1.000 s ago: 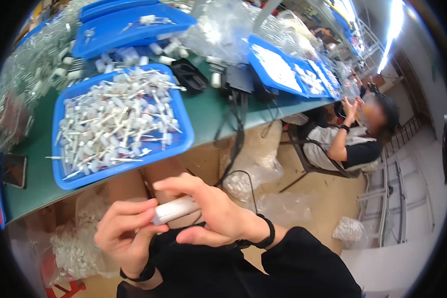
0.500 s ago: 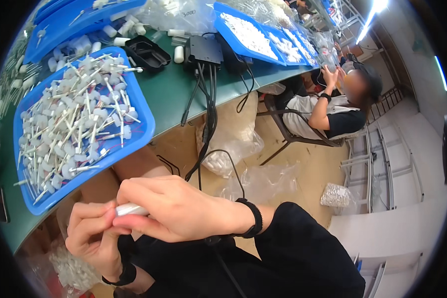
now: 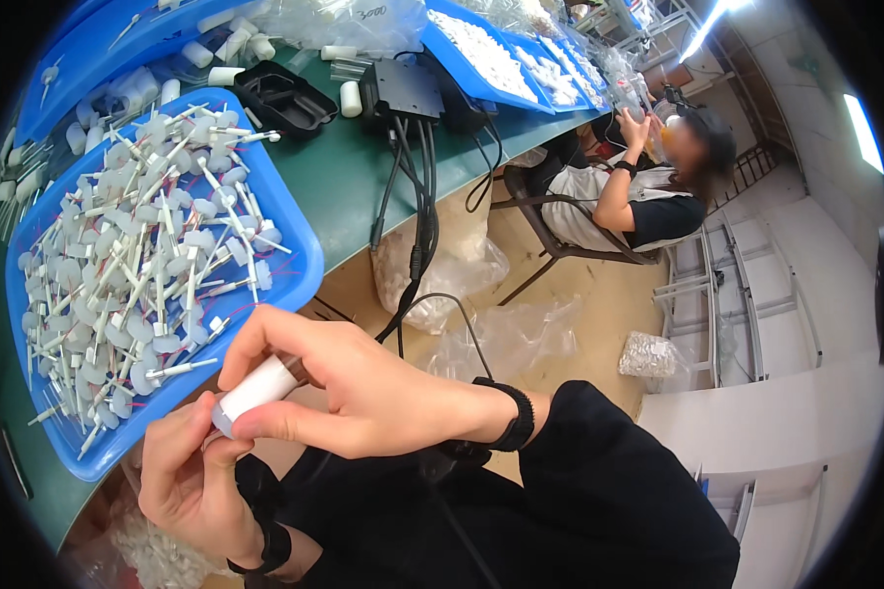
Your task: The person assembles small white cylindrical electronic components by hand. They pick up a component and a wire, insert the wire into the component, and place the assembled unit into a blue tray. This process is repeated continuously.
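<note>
Between my two hands is a white plastic cylinder (image 3: 256,392) with a greyish end toward the lower left. My right hand (image 3: 349,388) grips its body from the right, with the thumb below and the fingers over the top. My left hand (image 3: 194,471) pinches at the greyish end with thumb and fingertips; what exactly those fingers hold is partly hidden. Just beyond my hands, a blue tray (image 3: 309,260) is heaped with small parts (image 3: 157,265), each a white stem with a translucent disc and thin red wires.
The green table (image 3: 359,187) holds a black plastic tray (image 3: 285,98), a black box (image 3: 403,88) with hanging cables (image 3: 424,206), and blue trays of white parts (image 3: 486,54). A co-worker (image 3: 648,196) sits at the far right. Plastic bags (image 3: 442,270) lie on the floor.
My right-hand fingers have lifted and opened somewhat around the cylinder, so more of it shows. The view has shifted slightly, bringing the blue tray closer and lower.
</note>
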`<state>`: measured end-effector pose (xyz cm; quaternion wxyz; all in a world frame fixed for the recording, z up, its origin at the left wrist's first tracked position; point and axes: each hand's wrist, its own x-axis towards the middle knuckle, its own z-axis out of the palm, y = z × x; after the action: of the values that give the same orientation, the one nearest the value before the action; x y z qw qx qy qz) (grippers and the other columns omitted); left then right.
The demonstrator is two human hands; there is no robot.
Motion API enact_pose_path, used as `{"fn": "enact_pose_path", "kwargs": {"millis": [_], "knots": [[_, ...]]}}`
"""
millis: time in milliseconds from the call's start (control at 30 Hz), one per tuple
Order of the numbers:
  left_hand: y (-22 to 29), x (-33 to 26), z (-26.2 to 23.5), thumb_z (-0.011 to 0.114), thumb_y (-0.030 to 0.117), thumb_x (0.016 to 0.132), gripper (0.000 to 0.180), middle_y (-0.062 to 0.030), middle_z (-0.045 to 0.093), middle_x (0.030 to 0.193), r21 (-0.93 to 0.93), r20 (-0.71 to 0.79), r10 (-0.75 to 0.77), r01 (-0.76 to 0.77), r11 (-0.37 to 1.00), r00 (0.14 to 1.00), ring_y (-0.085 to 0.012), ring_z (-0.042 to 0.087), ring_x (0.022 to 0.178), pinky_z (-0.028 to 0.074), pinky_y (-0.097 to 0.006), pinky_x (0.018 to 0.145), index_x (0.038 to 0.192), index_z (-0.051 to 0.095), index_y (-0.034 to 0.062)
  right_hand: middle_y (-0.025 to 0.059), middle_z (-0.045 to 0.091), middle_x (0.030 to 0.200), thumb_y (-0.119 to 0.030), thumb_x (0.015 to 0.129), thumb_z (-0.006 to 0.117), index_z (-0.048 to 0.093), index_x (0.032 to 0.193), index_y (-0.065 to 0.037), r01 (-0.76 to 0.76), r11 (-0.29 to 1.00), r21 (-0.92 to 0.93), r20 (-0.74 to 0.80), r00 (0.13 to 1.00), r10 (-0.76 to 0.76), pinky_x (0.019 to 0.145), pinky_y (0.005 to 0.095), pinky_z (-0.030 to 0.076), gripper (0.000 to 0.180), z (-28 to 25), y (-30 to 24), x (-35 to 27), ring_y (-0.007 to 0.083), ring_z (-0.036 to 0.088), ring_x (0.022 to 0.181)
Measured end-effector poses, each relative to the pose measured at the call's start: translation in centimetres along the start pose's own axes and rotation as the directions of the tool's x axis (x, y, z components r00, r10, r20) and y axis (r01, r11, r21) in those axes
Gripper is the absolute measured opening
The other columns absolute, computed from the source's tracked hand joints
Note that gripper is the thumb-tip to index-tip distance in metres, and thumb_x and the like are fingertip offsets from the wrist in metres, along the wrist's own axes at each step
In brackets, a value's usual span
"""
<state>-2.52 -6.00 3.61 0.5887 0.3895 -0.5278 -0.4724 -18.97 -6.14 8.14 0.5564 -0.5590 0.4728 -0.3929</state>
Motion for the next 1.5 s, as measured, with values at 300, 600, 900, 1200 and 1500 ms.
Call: {"fn": "enact_pose_path", "kwargs": {"millis": [300,600,900,1200,1500], "knots": [[1.7,0.0,-1.9,0.066,-0.008,0.066,0.019,-0.0163,0.059,0.085,0.201,0.152,0.275,-0.302,0.932,0.949,-0.0249,0.056,0.076,0.046,-0.031,0.067,0.084,0.061,-0.0037,0.0075,0.058,0.079,-0.014,0.082,0.061,0.053,0.095,0.0,-0.028,0.998,-0.054,0.234,0.971,0.04,0.059,0.0248,0.048,0.021,0.1,-0.8,0.5,0.0133,0.059,0.071],[1.0,-0.7,-2.0,0.068,-0.008,0.064,0.016,-0.0135,0.059,0.08,0.224,0.224,0.309,-0.357,0.907,0.924,-0.022,0.056,0.068,0.044,-0.027,0.06,0.074,0.057,-0.0016,0.0078,0.051,0.076,-0.013,0.078,0.065,0.052,0.089,-0.002,0.304,0.92,-0.248,0.144,0.95,-0.275,0.05,0.0297,0.041,0.021,0.7,0.7,-1.0,0.0209,0.053,0.059],[0.7,-1.8,-0.4,0.071,-0.006,0.061,0.019,-0.0139,0.059,0.077,0.164,0.07,0.317,-0.324,0.932,0.946,-0.023,0.059,0.065,0.045,-0.028,0.057,0.074,0.059,0.0005,0.0083,0.046,0.075,-0.014,0.076,0.065,0.051,0.092,-0.003,0.509,0.78,-0.365,0.104,0.855,-0.509,0.055,0.0327,0.04,0.024,0.0,0.8,-2.2,0.0251,0.049,0.063],[0.9,-1.6,-0.6,0.069,-0.006,0.067,0.015,-0.0145,0.059,0.081,0.315,0.167,0.291,-0.331,0.889,0.942,-0.0228,0.059,0.07,0.046,-0.027,0.058,0.077,0.059,-0.0021,0.0105,0.047,0.075,-0.016,0.075,0.065,0.05,0.085,-0.002,0.567,0.774,-0.282,0.222,0.823,-0.523,0.054,0.0353,0.039,0.022,-1.2,2.3,-0.5,0.0279,0.051,0.065],[0.6,-3.8,-2.2,0.065,-0.009,0.07,0.018,-0.0155,0.056,0.088,0.136,-0.267,0.152,-0.119,0.984,0.952,-0.0231,0.059,0.082,0.051,-0.029,0.068,0.086,0.058,-0.0044,0.0105,0.051,0.079,-0.025,0.071,0.068,0.052,0.09,-0.002,0.68,0.558,-0.476,0.402,0.732,-0.55,0.063,0.0375,0.043,0.034,-0.9,-2.8,3.7,0.0281,0.053,0.073]]}}
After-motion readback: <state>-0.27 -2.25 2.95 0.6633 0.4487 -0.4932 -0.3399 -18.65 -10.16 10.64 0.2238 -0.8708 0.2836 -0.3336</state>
